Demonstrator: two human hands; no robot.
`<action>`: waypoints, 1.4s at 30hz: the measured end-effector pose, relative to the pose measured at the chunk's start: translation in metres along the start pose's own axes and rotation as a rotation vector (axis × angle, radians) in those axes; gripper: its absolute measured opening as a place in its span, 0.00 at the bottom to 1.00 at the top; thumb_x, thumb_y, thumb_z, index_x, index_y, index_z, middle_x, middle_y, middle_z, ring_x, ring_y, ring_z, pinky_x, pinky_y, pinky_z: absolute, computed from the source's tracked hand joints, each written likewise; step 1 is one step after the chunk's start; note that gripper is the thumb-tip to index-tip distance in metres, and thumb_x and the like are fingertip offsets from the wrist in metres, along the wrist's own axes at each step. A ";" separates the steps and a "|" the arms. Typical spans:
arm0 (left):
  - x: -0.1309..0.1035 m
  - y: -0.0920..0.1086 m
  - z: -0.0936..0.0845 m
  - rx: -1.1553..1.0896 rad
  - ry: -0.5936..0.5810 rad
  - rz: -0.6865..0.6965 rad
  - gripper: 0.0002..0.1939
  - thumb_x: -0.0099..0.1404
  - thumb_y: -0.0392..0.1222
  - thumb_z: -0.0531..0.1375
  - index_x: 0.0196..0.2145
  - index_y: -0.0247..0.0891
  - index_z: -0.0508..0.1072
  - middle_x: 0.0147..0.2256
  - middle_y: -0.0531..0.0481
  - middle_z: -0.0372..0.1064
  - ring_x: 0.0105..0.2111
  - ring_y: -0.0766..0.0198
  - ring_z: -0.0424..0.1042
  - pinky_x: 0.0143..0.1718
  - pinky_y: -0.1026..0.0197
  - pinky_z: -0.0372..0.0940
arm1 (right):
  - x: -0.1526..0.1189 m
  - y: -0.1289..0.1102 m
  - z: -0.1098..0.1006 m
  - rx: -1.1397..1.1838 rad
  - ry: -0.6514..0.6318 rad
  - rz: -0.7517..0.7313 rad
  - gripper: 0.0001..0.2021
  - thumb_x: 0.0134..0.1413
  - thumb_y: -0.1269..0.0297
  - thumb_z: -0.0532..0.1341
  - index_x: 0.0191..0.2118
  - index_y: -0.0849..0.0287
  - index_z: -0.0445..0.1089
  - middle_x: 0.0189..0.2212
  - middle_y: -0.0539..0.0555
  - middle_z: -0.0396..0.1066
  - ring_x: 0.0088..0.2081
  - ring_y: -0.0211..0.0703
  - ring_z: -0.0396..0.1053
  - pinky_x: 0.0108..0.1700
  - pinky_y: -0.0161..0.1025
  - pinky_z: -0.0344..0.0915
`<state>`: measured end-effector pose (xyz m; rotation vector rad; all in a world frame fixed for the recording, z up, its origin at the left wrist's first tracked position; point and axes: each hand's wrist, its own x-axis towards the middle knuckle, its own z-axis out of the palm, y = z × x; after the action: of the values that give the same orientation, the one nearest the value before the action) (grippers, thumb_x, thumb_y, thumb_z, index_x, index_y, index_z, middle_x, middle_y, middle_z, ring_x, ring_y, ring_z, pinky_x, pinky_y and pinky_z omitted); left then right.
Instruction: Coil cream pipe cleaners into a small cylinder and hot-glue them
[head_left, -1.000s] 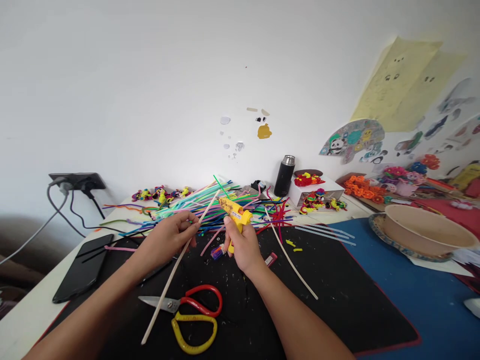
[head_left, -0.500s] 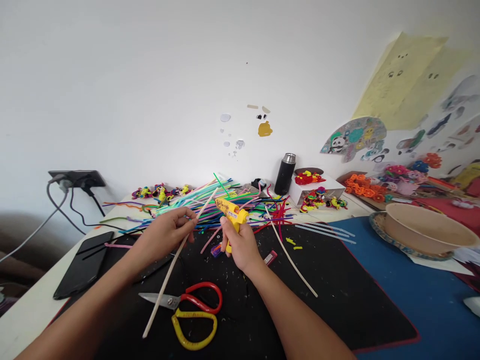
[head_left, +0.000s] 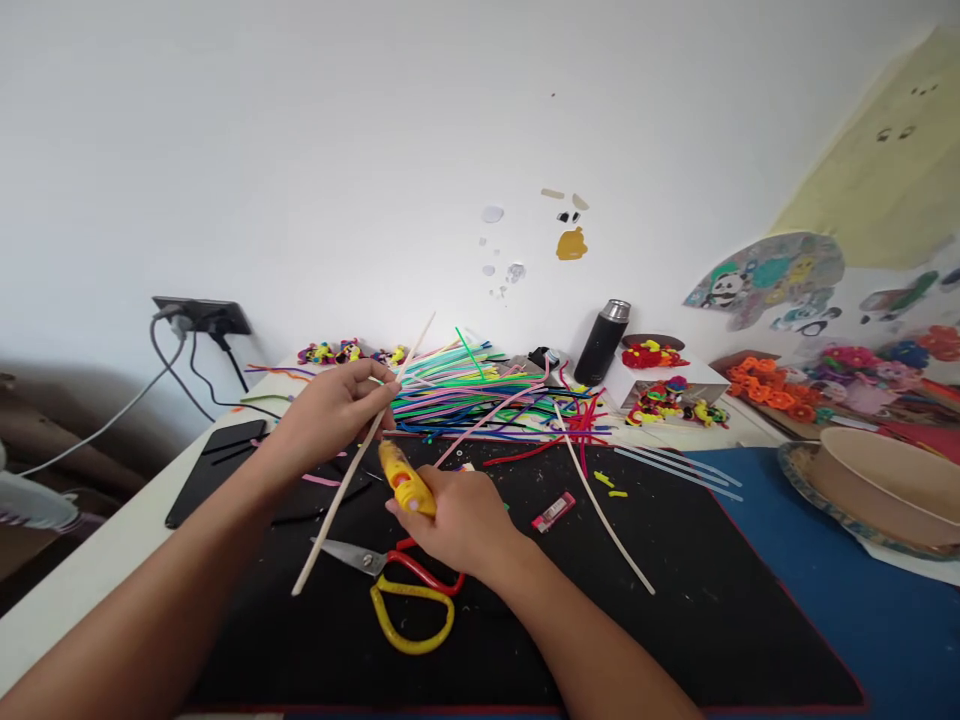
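Note:
My left hand (head_left: pixel 349 405) pinches a long cream pipe cleaner (head_left: pixel 337 503) near its middle, holding it on a slant over the black mat (head_left: pixel 510 610). My right hand (head_left: pixel 469 520) is wrapped round a yellow glue gun (head_left: pixel 405 480), its nozzle tilted up and left, close to the pipe cleaner just below my left fingers. Whether the tip touches it I cannot tell. Beneath both hands lie scissors (head_left: pixel 416 648) with one red and one yellow handle. A second cream pipe cleaner (head_left: pixel 604 520) rests on the mat to the right, near a pink lighter (head_left: pixel 553 511).
A heap of coloured pipe cleaners (head_left: pixel 480 385) lies along the wall. Behind it on the right stand a black flask (head_left: pixel 602 345) and a white box (head_left: pixel 701 378). Clear glue sticks (head_left: pixel 682 467), a beige bowl (head_left: pixel 885 470), a phone (head_left: pixel 214 475) and a socket strip (head_left: pixel 201 313) surround the mat.
The glue gun has swung from upright to pointing left and come down beside the held pipe cleaner. My view has shifted left, so the surroundings appear further right.

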<state>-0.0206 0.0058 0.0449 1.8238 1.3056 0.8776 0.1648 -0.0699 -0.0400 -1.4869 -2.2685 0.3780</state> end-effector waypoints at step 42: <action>-0.018 -0.010 0.050 -0.837 -0.609 -0.320 0.13 0.62 0.47 0.73 0.33 0.34 0.78 0.26 0.45 0.78 0.18 0.69 0.70 0.21 0.70 0.63 | 0.014 0.029 -0.016 1.652 0.323 0.205 0.22 0.54 0.45 0.72 0.40 0.61 0.78 0.18 0.43 0.65 0.13 0.28 0.54 0.15 0.29 0.42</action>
<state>0.0122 -0.0169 0.0090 1.0441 0.6500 0.5034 0.1903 -0.0456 -0.0360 -0.6853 -0.8295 1.4330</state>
